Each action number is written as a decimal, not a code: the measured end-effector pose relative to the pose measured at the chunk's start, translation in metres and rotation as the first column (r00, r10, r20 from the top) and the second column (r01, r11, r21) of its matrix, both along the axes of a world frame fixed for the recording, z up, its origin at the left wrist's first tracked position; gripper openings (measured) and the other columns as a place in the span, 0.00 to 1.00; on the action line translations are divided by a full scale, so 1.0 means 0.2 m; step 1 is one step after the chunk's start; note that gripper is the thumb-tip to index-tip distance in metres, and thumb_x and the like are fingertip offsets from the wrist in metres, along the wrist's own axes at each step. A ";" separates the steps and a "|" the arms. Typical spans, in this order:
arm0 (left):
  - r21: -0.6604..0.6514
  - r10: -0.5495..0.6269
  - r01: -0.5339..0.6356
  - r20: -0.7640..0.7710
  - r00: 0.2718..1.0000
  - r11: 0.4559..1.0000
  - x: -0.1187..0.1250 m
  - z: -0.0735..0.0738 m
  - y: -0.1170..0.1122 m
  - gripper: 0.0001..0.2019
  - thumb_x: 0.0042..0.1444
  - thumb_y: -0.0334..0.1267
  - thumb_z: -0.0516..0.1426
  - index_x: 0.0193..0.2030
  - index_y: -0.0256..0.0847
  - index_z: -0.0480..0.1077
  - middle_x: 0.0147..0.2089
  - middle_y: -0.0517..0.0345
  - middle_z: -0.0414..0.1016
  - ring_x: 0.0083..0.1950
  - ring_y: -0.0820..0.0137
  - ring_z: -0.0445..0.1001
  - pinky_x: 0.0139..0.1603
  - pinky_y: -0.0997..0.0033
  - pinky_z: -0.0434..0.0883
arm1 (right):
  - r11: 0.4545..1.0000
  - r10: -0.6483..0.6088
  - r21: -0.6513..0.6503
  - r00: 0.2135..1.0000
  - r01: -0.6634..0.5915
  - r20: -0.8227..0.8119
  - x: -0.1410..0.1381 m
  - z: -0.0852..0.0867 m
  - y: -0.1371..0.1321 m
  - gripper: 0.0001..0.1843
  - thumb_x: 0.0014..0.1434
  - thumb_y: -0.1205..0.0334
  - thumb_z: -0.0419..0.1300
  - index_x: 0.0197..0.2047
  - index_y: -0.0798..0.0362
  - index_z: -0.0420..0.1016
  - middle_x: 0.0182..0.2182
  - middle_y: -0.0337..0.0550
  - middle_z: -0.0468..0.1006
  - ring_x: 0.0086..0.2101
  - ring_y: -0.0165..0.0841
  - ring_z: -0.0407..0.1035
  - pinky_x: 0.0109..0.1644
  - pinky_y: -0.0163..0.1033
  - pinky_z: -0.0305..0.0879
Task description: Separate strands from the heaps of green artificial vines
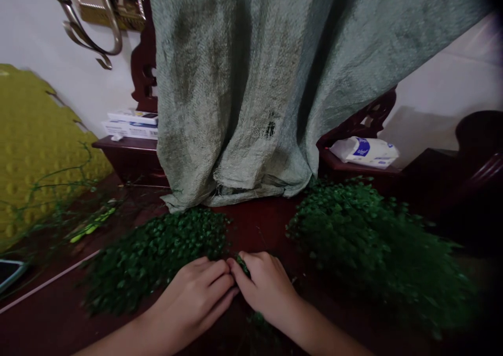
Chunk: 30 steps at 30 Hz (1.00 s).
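Both my hands meet at the front middle of a dark red wooden surface (255,225). My right hand (269,290) is closed in a pinch, with a small green leafy sprig (242,264) showing between thumb and fingers. Beside it, my left hand (198,290) has its fingers curled together, touching the right fingertips; whatever they grip is hidden. A heap of small-leaved green plants (157,251) lies just behind and left of my left hand. To the right spreads a larger heap of green stems and leaves (377,246). Some leaves (259,322) lie under my right wrist.
A grey-green woven sack (236,84) hangs over the back. White boxes (133,123) sit on a ledge at left, a tissue pack (365,152) at right. Green pods (93,225), loose vines, a pale stick (51,280) and a phone-like object (11,272) lie left. A yellow mat (35,157) leans there.
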<state>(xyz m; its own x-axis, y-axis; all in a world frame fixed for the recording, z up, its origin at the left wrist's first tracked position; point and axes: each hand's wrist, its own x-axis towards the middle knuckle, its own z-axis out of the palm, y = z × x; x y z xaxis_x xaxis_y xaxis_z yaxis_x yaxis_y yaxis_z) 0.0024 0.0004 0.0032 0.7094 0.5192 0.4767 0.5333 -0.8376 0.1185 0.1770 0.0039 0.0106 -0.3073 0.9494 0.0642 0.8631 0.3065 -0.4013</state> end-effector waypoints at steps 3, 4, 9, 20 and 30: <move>0.039 -0.001 0.001 0.004 1.000 0.999 0.00 0.00 0.00 0.07 0.64 0.31 0.50 0.36 0.40 0.68 0.32 0.57 0.72 0.29 0.66 0.69 0.31 0.66 0.68 | 0.999 0.007 -0.044 0.998 -0.010 -0.063 0.00 0.00 0.00 0.19 0.68 0.55 0.46 0.33 0.51 0.74 0.30 0.44 0.82 0.31 0.36 0.76 0.32 0.34 0.57; 0.056 -0.005 0.005 0.003 1.000 0.998 0.00 0.00 0.00 0.07 0.64 0.31 0.50 0.37 0.40 0.68 0.32 0.57 0.72 0.29 0.66 0.69 0.31 0.66 0.68 | 0.998 0.004 -0.057 0.997 -0.009 -0.079 0.00 0.00 0.00 0.19 0.68 0.55 0.46 0.33 0.51 0.74 0.30 0.44 0.82 0.32 0.36 0.77 0.33 0.34 0.58; 0.151 -0.021 0.022 -0.006 1.000 0.988 0.00 0.00 0.01 0.08 0.65 0.30 0.49 0.39 0.38 0.68 0.31 0.56 0.73 0.26 0.67 0.67 0.28 0.67 0.66 | 0.995 -0.057 -0.093 0.992 0.047 -0.109 0.00 0.00 0.00 0.15 0.67 0.52 0.48 0.40 0.50 0.72 0.31 0.45 0.81 0.34 0.38 0.76 0.34 0.35 0.58; 0.135 -0.051 0.059 -0.059 0.997 0.989 -0.01 -0.01 0.01 0.10 0.66 0.31 0.45 0.43 0.39 0.67 0.31 0.57 0.71 0.25 0.67 0.66 0.26 0.67 0.63 | 0.984 -0.048 -0.175 0.981 0.015 -0.187 0.00 0.05 0.00 0.19 0.69 0.48 0.39 0.45 0.47 0.66 0.34 0.44 0.80 0.36 0.40 0.75 0.36 0.37 0.57; -0.001 0.020 -0.020 -0.037 0.999 1.000 -0.02 0.00 0.01 0.07 0.61 0.29 0.48 0.38 0.41 0.65 0.32 0.57 0.69 0.29 0.66 0.68 0.29 0.65 0.66 | 0.986 -0.018 -0.163 0.960 -0.029 -0.281 0.03 0.06 -0.01 0.15 0.68 0.49 0.43 0.43 0.47 0.66 0.35 0.42 0.78 0.37 0.37 0.73 0.39 0.37 0.59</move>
<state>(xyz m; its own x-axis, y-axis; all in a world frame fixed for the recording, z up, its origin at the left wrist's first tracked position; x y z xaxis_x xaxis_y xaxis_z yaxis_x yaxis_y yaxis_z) -0.0014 0.0025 0.0039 0.7160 0.5342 0.4494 0.5544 -0.8264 0.0990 0.1828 0.0013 0.0228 -0.3047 0.9524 -0.0079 0.7071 0.2207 -0.6718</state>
